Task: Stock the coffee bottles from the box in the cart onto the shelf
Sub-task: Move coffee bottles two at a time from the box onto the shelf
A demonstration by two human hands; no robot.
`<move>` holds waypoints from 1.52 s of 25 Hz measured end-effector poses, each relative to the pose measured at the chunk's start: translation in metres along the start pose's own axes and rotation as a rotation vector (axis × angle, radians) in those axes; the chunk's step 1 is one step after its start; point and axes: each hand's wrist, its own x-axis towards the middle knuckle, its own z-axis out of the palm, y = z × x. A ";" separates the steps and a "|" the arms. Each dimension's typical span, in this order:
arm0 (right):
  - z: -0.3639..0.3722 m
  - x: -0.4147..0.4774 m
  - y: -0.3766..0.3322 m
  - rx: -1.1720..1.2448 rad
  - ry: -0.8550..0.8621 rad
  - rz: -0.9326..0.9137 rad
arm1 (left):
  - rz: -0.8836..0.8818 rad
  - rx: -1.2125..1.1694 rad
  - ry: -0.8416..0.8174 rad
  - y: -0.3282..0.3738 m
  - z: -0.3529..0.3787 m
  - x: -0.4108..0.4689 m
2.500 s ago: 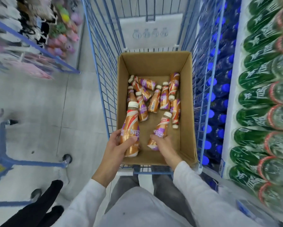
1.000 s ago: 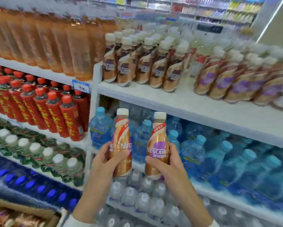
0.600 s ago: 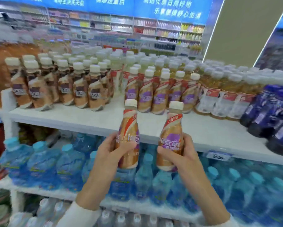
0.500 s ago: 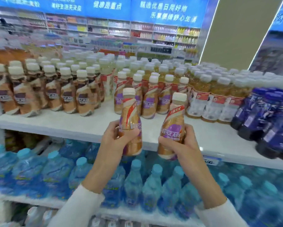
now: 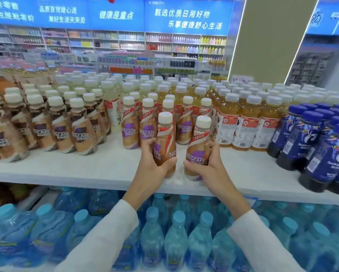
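Both hands are sitting further in than half a second ago: the bottles were hanging off the front edge then, now they are hanging over the shelf (image 5: 86,169) board.

Left hand (image 5: 152,167) is gripping the left bottle (image 5: 164,142) round its lower half, fingers wrapping the far side, thumb crossing the near side. Right hand (image 5: 213,169) is doing the same on the right bottle (image 5: 197,152), thumb lying across the label. Both grips are closing fully round the bottles.

Bottles are standing cap-up, just beside each other, not touching. The right one is tipping slightly away from the left. Bases are sitting low over the board near its front edge; can't tell if they are touching it.

Directly behind the grips, a coffee row (image 5: 130,132) with the same purple label is standing upright. Left of the grips, brown-label bottles (image 5: 80,134) are filling the board. Right of the grips, tea bottles (image 5: 243,130) are standing, with dark blue bottles (image 5: 311,150) further right. Below the grips, water bottles (image 5: 174,232) are filling the lower tier. White sleeves (image 5: 113,228) are covering both forearms.
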 end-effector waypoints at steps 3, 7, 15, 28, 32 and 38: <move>0.000 0.000 0.005 -0.028 0.013 0.003 | -0.006 0.031 -0.052 -0.005 -0.003 0.001; -0.004 -0.010 0.010 -0.122 0.116 -0.013 | -0.050 0.009 -0.189 -0.005 -0.027 0.003; -0.004 -0.014 0.013 -0.198 0.189 -0.010 | 0.034 0.206 0.106 -0.002 -0.004 -0.002; -0.011 -0.006 0.020 -0.338 0.371 -0.003 | 0.056 0.339 0.234 0.000 0.037 0.005; -0.024 0.020 0.021 -0.359 0.361 -0.002 | 0.054 0.432 0.268 0.001 0.067 0.029; -0.031 0.050 0.026 -0.345 0.317 -0.022 | 0.035 0.474 0.328 0.001 0.088 0.046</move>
